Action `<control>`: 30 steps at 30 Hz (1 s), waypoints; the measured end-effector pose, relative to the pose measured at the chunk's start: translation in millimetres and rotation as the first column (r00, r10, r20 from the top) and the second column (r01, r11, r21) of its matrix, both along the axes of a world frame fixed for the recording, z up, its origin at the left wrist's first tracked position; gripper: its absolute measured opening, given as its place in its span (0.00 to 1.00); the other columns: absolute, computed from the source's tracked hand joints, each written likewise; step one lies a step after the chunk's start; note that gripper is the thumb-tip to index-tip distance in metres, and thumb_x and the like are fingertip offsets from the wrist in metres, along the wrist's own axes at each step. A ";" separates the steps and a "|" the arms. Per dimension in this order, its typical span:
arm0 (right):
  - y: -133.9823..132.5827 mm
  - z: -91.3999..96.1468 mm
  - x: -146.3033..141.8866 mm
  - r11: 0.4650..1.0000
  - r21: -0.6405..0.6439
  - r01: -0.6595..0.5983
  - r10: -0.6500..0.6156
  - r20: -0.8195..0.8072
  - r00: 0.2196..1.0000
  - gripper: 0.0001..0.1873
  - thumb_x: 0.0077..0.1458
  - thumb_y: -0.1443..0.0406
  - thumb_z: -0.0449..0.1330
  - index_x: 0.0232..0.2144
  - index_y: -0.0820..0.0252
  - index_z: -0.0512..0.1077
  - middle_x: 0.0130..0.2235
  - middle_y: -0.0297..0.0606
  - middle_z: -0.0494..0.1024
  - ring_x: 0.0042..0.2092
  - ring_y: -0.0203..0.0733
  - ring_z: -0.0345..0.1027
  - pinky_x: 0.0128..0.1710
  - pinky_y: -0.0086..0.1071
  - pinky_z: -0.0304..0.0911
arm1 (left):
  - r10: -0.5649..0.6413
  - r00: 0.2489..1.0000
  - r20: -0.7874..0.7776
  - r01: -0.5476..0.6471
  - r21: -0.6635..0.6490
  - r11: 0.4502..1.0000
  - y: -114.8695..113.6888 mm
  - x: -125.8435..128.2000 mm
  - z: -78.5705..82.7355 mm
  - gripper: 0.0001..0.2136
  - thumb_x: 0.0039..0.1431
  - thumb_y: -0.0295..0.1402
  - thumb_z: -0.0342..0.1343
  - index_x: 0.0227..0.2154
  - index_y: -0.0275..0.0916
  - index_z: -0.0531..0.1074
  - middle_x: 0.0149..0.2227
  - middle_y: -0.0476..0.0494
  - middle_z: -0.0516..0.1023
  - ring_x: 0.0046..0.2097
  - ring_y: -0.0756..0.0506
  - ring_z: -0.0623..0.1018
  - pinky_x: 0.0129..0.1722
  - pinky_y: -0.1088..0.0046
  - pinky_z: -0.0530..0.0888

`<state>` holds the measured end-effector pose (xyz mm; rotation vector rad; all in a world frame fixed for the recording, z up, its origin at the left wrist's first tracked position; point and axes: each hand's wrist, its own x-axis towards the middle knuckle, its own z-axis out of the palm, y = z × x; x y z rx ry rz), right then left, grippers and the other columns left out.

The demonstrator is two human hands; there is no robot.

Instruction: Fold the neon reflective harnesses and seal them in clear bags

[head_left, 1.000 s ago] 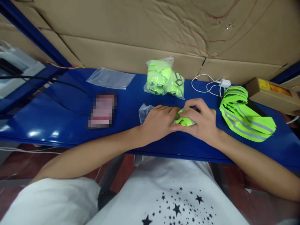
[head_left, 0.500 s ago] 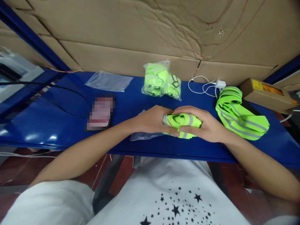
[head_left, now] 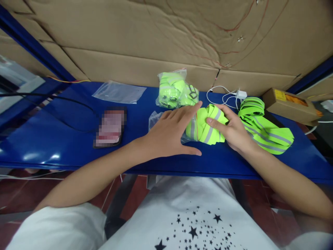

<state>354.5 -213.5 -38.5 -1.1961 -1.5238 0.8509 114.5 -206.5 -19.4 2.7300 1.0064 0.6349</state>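
Observation:
A folded neon-yellow band with grey reflective stripes (head_left: 205, 125) lies on the blue shelf (head_left: 65, 139) in front of me. My right hand (head_left: 232, 130) grips its right end, thumb on top and fingers behind. My left hand (head_left: 171, 133) is flat and spread, fingers resting over a clear plastic bag (head_left: 156, 119) and touching the band's left edge. The bag lies partly under my left hand and the band.
A sealed bag of packed neon bands (head_left: 175, 90) stands behind. A loose heap of bands (head_left: 262, 126) lies to the right, beside a white charger and cable (head_left: 234, 95) and a cardboard box (head_left: 288, 104). An empty clear bag (head_left: 118, 92) and a phone (head_left: 109, 127) lie to the left.
The rolled band was squeezed between both hands; now my left hand has opened flat on the bag while my right hand holds the band, which has moved slightly away from me.

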 end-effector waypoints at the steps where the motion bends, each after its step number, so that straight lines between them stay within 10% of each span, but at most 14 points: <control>1: 0.4 -2.3 -0.7 1.000 -0.017 -0.002 0.001 -0.040 0.999 0.25 0.51 0.52 0.73 0.48 0.53 0.75 0.44 0.34 0.80 0.43 0.44 0.74 0.42 0.37 0.72 | 0.001 0.999 -0.037 0.002 0.072 0.997 0.1 1.2 -3.6 0.58 0.51 0.58 0.67 0.74 0.40 0.39 0.72 0.27 0.58 0.71 0.28 0.62 0.67 0.47 0.59; 9: 4.7 -7.5 0.5 0.994 0.111 -0.005 -0.005 0.088 0.996 0.27 0.55 0.51 0.70 0.53 0.53 0.71 0.46 0.36 0.80 0.45 0.46 0.75 0.46 0.39 0.73 | 0.172 0.978 -0.118 -0.142 0.224 0.964 7.4 5.6 -17.7 0.52 0.58 0.47 0.67 0.75 0.33 0.41 0.66 0.23 0.66 0.65 0.28 0.68 0.63 0.51 0.62; 16: -0.8 12.4 8.1 0.795 0.597 0.108 -0.293 0.222 0.930 0.23 0.59 0.55 0.68 0.54 0.52 0.71 0.53 0.45 0.76 0.56 0.55 0.72 0.57 0.48 0.68 | 0.285 0.958 0.018 -0.278 0.289 0.916 24.1 -2.5 -10.5 0.51 0.55 0.49 0.69 0.74 0.42 0.47 0.73 0.23 0.54 0.72 0.26 0.58 0.69 0.43 0.50; 24: 6.8 -4.3 3.5 0.993 0.098 0.070 -0.058 -0.126 0.990 0.27 0.56 0.51 0.69 0.53 0.51 0.69 0.50 0.39 0.81 0.46 0.49 0.79 0.44 0.43 0.77 | 0.075 0.991 0.115 -0.098 0.216 0.971 24.5 -0.8 -17.1 0.52 0.55 0.55 0.67 0.74 0.40 0.45 0.73 0.22 0.54 0.74 0.27 0.56 0.70 0.39 0.48; 30: 8.3 -7.1 1.6 0.992 -0.112 -0.051 0.024 -0.233 0.972 0.28 0.57 0.48 0.67 0.54 0.53 0.70 0.47 0.40 0.83 0.42 0.49 0.80 0.40 0.42 0.77 | -0.079 0.902 0.425 0.187 -0.220 0.957 -2.1 4.1 0.0 0.45 0.63 0.43 0.63 0.73 0.51 0.39 0.75 0.32 0.51 0.71 0.35 0.62 0.62 0.52 0.72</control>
